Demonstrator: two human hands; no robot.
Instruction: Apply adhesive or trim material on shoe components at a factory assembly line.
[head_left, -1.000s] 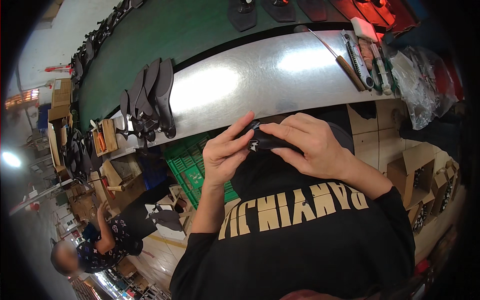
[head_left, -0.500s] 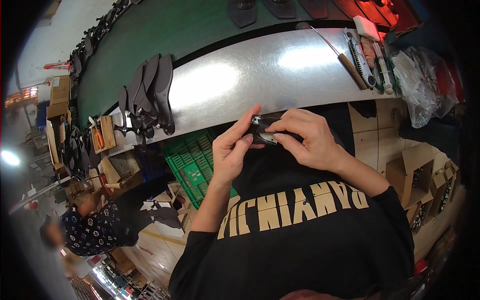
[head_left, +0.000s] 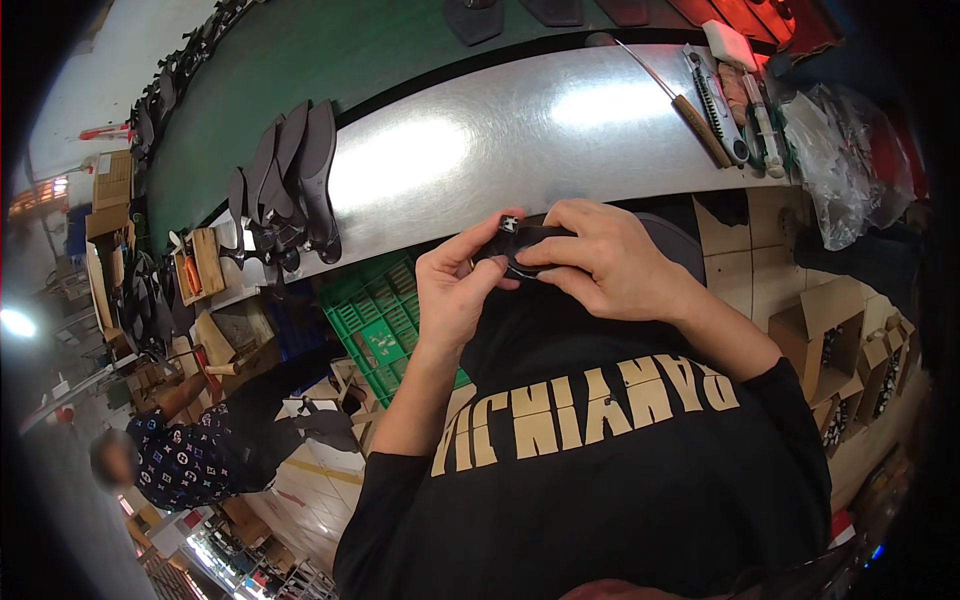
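Note:
Over my lap, just off the near edge of the steel-topped bench, a dark shoe (head_left: 530, 236) is held between both hands. A small block with a shiny, pale-marked end stands up at its left side. My left hand (head_left: 455, 285) grips that left end between thumb and fingers. My right hand (head_left: 610, 262) is closed on the shoe from the other side, its thumb and fingertips pressed into the dark part. Beyond my right wrist, a flat grey-brown sole (head_left: 672, 240) shows; my hand hides how it joins the rest.
Several dark shoes (head_left: 318, 180) lie at the bench's left. An awl (head_left: 700, 130), a cutter (head_left: 718, 110) and a syringe (head_left: 768, 135) lie right, beside a plastic bag (head_left: 845, 165). A green crate (head_left: 380, 325) stands below; cardboard boxes (head_left: 820, 340) are at right. Another person (head_left: 195, 450) works at left.
The shoe has turned in my hands: its sole now shows beyond my right wrist, and the pale patch near my right fingertips is out of sight. Both hands stay closed on it.

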